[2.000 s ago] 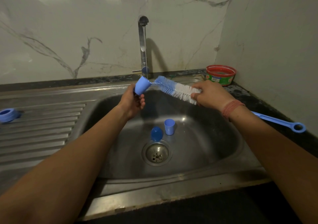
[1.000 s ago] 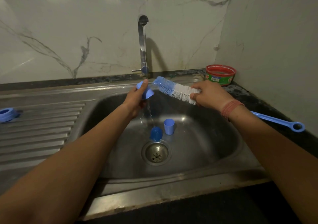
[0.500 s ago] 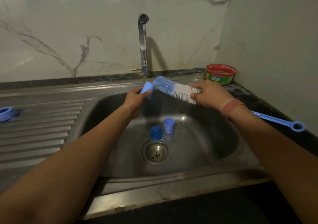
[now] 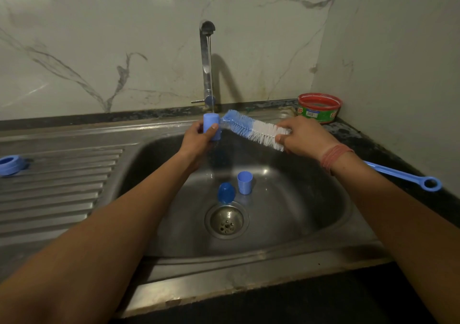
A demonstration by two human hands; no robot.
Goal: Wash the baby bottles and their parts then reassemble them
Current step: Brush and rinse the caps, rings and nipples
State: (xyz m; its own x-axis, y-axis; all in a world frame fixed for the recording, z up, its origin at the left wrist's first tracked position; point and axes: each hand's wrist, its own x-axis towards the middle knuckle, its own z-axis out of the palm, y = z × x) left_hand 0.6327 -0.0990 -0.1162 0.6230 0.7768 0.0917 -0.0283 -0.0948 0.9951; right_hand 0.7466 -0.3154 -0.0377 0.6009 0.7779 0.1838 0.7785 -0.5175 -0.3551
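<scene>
Now left hand [image 4: 199, 137] fingers curled round blue cap [image 4: 211, 130] under tap [image 4: 207, 62]; right hand [image 4: 302, 135] fingers clamped on bottle brush [image 4: 251, 130]

Lighting dim overall, source overhead: pale glare patches on the marble wall [image 4: 124, 37] near the top edge. The faucet [image 4: 207, 64] casts a soft shadow rightward. Sink basin [image 4: 311, 211] dark, with small highlights (wet steel). Wide-angle bending at edges; forearms soft.

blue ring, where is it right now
In the head view the blue ring sits at the far left on the ribbed draining board, well away from the basin and from both hands.
</scene>
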